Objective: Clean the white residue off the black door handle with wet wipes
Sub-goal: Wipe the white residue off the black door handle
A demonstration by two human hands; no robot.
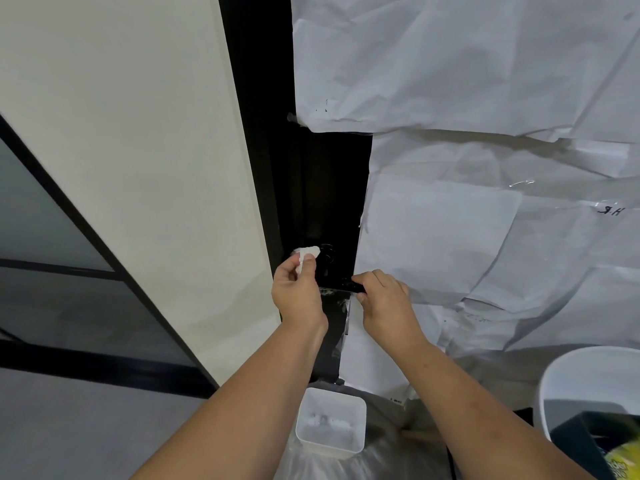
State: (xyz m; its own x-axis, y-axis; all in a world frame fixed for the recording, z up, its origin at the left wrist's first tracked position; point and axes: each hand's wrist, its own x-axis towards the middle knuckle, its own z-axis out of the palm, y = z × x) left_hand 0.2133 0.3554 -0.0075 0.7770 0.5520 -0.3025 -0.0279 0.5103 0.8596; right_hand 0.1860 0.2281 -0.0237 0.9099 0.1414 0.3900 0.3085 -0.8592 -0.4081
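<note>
The black door handle [343,285] is sitting on a narrow strip of bare black door [325,188], between a pale smooth wall panel [156,168] on the left and wrinkled white paper sheets [467,81] that are covering the rest of the door on the right. The lever is glossy and flat, and some whitish smears are showing on its lower edge and just below it. Its round base is dark against dark, so its outline is hard to make out.

The left hand [298,292] is pinching a crumpled wet wipe [306,256] between thumb and fingers, and the wipe is touching the door just left of the round base. The right hand [384,299] is closing its fingers around the outer end of the lever, hiding that end completely.

A strip of shiny clear tape [346,320] is hanging along the paper edge under the handle. Below the arms, a square white plastic container [332,445] with something small and white inside is standing on thin crinkled plastic film [381,459]. A round white bucket [571,375] is cut off by the right edge, with dark and yellow things inside that I cannot identify.

The bare strip around the handle is tight, with the paper edge lying just beside the right hand.
</note>
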